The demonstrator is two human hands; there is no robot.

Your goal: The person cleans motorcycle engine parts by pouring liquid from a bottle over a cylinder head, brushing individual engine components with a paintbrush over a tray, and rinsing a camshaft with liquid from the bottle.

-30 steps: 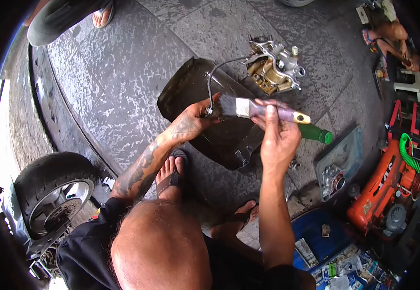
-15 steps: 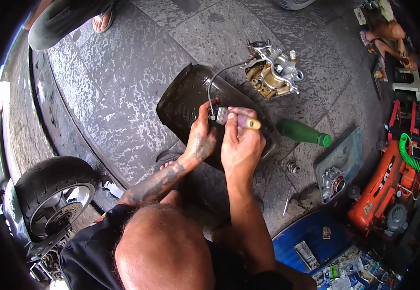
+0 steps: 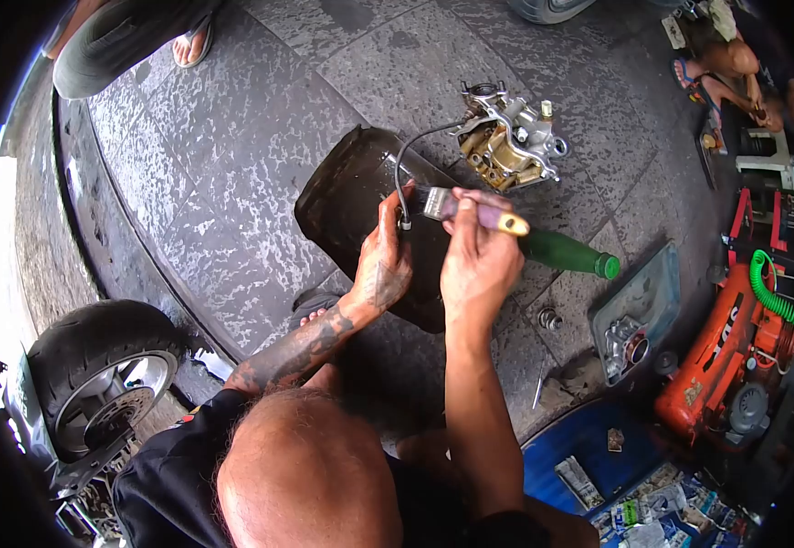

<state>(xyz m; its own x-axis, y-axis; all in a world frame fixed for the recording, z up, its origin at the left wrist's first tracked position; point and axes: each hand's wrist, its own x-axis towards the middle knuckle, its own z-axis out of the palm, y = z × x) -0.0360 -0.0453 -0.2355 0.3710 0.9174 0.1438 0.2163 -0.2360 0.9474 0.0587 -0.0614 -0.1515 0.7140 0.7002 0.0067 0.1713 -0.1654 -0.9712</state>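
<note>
In my right hand [image 3: 483, 256] is a paintbrush [image 3: 483, 214] with a purple and yellow handle, its bristles pointing left. My left hand [image 3: 384, 260] has its fingers closed at the end of a thin dark cable [image 3: 399, 169], beside a small metal fitting [image 3: 405, 225]. The cable curves up to a metal engine part [image 3: 506, 146] with oily brown insides. The brush tip is close to the left fingertips; whether it touches them I cannot tell. Both hands are over a dark, wet plastic basin [image 3: 333, 187] on the floor.
A green bottle [image 3: 570, 254] lies right of the basin. Further right are a tray [image 3: 657, 283] holding a metal part and a red air compressor [image 3: 707, 352]. A motorcycle wheel [image 3: 105, 374] stands at left. One person's foot [image 3: 193, 46] shows at the top; another person [image 3: 735, 73] sits upper right.
My right hand has drawn the paintbrush to the right, away from the fitting at my left fingers. My left hand stays at the cable end.
</note>
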